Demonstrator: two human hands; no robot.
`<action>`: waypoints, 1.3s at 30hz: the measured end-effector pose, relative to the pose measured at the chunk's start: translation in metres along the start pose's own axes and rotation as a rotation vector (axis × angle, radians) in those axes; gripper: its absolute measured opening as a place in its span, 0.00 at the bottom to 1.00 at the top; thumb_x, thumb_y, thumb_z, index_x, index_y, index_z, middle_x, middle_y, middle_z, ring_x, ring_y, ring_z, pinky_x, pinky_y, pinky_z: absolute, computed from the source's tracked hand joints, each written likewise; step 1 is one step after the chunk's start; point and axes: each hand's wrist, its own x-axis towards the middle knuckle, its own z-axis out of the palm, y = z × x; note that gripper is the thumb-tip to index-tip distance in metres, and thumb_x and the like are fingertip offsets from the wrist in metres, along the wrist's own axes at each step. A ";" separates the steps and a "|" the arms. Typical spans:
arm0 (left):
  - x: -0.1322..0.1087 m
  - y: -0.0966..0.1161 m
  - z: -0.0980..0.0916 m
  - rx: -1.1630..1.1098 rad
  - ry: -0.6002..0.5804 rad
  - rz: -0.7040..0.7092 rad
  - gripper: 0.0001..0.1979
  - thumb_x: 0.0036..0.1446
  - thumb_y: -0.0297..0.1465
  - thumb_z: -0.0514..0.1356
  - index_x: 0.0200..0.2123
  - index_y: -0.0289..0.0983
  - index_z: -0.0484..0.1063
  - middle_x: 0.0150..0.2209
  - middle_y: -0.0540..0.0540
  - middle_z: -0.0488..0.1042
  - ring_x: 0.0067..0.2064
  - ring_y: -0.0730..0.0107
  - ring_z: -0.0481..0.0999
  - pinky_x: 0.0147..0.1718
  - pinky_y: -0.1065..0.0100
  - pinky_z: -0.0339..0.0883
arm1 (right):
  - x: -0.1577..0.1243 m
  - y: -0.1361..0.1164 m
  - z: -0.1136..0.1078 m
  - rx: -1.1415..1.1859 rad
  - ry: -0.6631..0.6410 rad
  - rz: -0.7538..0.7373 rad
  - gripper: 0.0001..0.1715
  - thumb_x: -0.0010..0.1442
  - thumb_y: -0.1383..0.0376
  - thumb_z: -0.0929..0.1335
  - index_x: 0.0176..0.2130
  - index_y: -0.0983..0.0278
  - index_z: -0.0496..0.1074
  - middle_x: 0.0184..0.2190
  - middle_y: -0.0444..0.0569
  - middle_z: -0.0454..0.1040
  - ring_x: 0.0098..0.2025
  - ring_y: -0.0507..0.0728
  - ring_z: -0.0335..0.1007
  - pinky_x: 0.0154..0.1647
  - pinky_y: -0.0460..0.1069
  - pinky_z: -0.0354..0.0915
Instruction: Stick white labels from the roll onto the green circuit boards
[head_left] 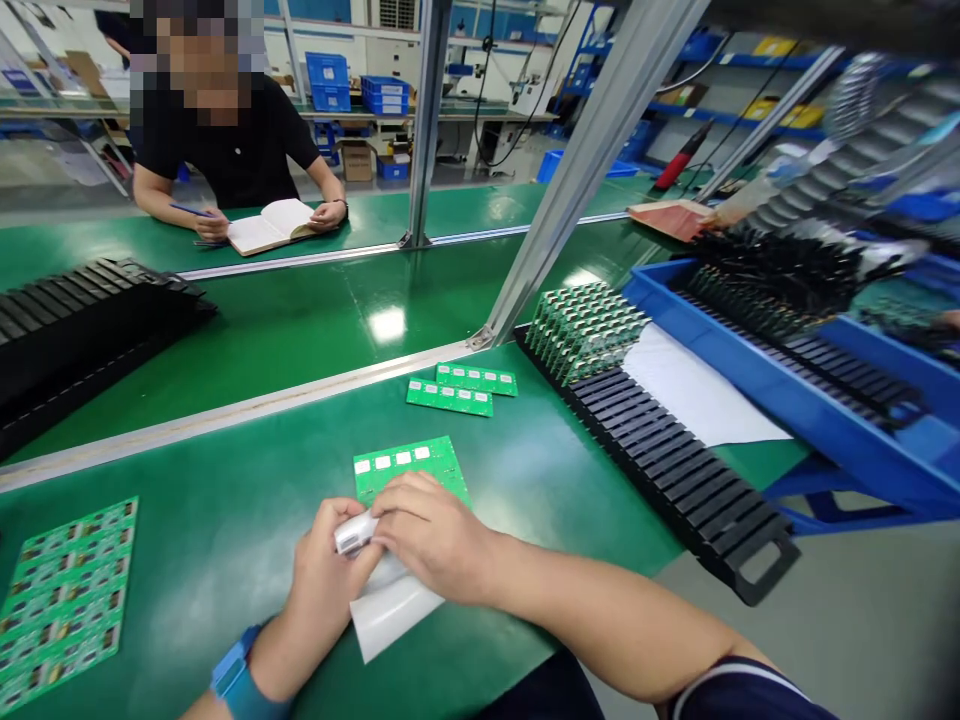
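Observation:
In the head view, my left hand (319,565) is closed round a curled strip of white label paper (394,618). Its rolled end sticks out between thumb and fingers, and a flat tail hangs toward the table's front. My right hand (439,535) pinches the same strip from the right; its fingertips meet the rolled end, and any loose label there is too small to make out. Just beyond both hands lies a green circuit board (439,462) with several white labels along its far edge. The hands cover its near part.
Two narrow labelled boards (450,397) lie farther back. Another circuit board panel (71,590) is at left. A black slotted rack (667,450) holds upright boards at right, beside a blue bin (862,430). Metal posts (427,120) rise behind. Across the table sits a person (225,150) with a notebook.

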 end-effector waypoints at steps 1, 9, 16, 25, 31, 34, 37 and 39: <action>0.000 -0.002 0.000 0.020 0.000 0.031 0.09 0.56 0.37 0.65 0.35 0.42 0.68 0.21 0.56 0.77 0.18 0.71 0.76 0.17 0.74 0.68 | 0.000 0.005 -0.009 0.062 0.001 0.028 0.09 0.71 0.68 0.64 0.39 0.63 0.73 0.41 0.52 0.78 0.45 0.58 0.72 0.48 0.56 0.69; -0.002 -0.011 0.003 0.046 -0.022 0.454 0.07 0.66 0.35 0.64 0.43 0.40 0.71 0.35 0.45 0.84 0.34 0.62 0.86 0.33 0.67 0.81 | -0.006 0.093 -0.072 0.218 0.008 0.561 0.07 0.65 0.70 0.70 0.33 0.63 0.72 0.43 0.51 0.77 0.47 0.57 0.74 0.49 0.54 0.69; 0.004 -0.017 0.008 -0.040 -0.167 0.467 0.07 0.64 0.28 0.66 0.44 0.37 0.71 0.37 0.41 0.83 0.48 0.56 0.85 0.42 0.63 0.83 | -0.013 0.106 -0.056 0.180 -0.157 0.504 0.09 0.66 0.72 0.70 0.33 0.63 0.71 0.41 0.50 0.76 0.46 0.57 0.71 0.54 0.56 0.66; 0.001 -0.022 0.008 -0.013 -0.230 0.406 0.09 0.63 0.28 0.66 0.45 0.38 0.71 0.41 0.39 0.83 0.47 0.55 0.85 0.41 0.59 0.84 | -0.009 0.105 -0.061 0.107 -0.272 0.545 0.10 0.66 0.74 0.70 0.33 0.64 0.70 0.38 0.48 0.73 0.43 0.57 0.68 0.51 0.56 0.63; 0.004 -0.019 0.008 -0.024 -0.189 0.444 0.07 0.64 0.28 0.65 0.44 0.36 0.71 0.38 0.40 0.83 0.46 0.57 0.86 0.40 0.63 0.83 | -0.008 0.104 -0.057 0.060 -0.281 0.553 0.10 0.66 0.74 0.70 0.33 0.64 0.69 0.38 0.49 0.73 0.44 0.58 0.68 0.53 0.57 0.62; 0.003 -0.019 0.008 -0.025 -0.194 0.444 0.06 0.65 0.28 0.64 0.44 0.36 0.71 0.37 0.41 0.83 0.47 0.58 0.85 0.41 0.64 0.83 | -0.009 0.102 -0.056 0.034 -0.276 0.551 0.09 0.66 0.74 0.70 0.33 0.64 0.69 0.38 0.49 0.73 0.44 0.58 0.67 0.53 0.57 0.62; 0.004 -0.018 0.008 -0.010 -0.188 0.451 0.06 0.65 0.29 0.64 0.43 0.36 0.71 0.37 0.42 0.83 0.46 0.59 0.86 0.40 0.65 0.83 | -0.008 0.100 -0.054 0.010 -0.269 0.541 0.08 0.66 0.74 0.70 0.34 0.65 0.70 0.38 0.49 0.73 0.44 0.58 0.67 0.53 0.57 0.62; 0.005 -0.016 0.009 0.003 -0.182 0.460 0.05 0.66 0.30 0.64 0.43 0.36 0.71 0.36 0.42 0.83 0.45 0.59 0.86 0.40 0.66 0.82 | -0.008 0.098 -0.053 -0.003 -0.258 0.549 0.08 0.65 0.74 0.71 0.34 0.65 0.70 0.38 0.50 0.73 0.44 0.58 0.67 0.53 0.58 0.63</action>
